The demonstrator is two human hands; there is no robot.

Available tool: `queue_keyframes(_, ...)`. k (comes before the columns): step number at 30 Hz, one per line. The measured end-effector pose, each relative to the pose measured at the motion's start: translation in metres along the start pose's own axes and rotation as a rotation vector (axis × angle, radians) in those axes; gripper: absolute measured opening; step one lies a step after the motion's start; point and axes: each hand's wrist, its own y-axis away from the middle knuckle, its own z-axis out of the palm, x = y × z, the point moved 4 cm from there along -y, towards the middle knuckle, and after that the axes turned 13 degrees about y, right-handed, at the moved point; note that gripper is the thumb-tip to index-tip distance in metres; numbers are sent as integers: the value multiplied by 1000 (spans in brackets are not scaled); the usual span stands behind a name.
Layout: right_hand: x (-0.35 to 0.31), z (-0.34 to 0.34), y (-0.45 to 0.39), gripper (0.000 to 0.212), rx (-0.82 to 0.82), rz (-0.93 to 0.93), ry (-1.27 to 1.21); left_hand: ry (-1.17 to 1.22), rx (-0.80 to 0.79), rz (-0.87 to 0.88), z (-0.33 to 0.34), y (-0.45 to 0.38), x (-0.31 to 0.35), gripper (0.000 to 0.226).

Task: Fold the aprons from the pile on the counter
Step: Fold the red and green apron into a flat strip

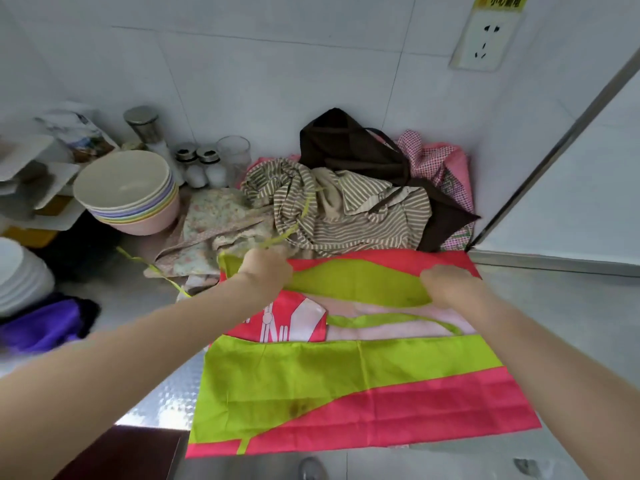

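Note:
A pink and lime-green apron (346, 393) lies spread on the steel counter (561, 323) in front of me. Its far part is folded toward me, showing a green band. My left hand (266, 271) grips the apron's far left edge, where a thin green tie string (298, 220) trails off over the pile. My right hand (446, 282) pinches the green band's right end. Behind the apron sits the pile (346, 202): a striped apron, a floral one at the left, a dark brown one and a pink checked one at the back right.
A stack of pastel bowls (128, 192) stands left of the pile, with glass jars and shakers (197, 164) behind it. White plates (17, 271) and a purple cloth (45, 323) lie at far left. A wall socket (485, 39) is on the tiled wall; a white panel (571, 185) bounds the right.

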Motion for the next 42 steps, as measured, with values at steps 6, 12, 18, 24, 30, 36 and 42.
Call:
queue_keyframes(6,-28,37,2,44,-97,80,-25,287,-473,76,64,26,-3,53)
queue_keyframes(12,-75,-6,-5,46,204,-83,-185,384,-164,-17,77,10,-27,54)
queue_keyframes(18,-156,-17,-11,62,150,-344,-318,395,-188,-183,102,11,-48,47)
queue_keyframes(24,-160,-5,-16,69,33,-327,-308,606,-272,-486,116,27,-101,35)
queue_keyframes(30,-149,-47,-31,39,-6,-451,-146,716,-75,-669,85,14,-128,49)
queue_keyframes(36,-130,-91,-54,27,504,-273,-447,453,73,-275,66,-21,-104,52)
queue_keyframes(42,-125,-68,-85,40,195,-239,-386,426,-55,-96,85,-43,-75,56)
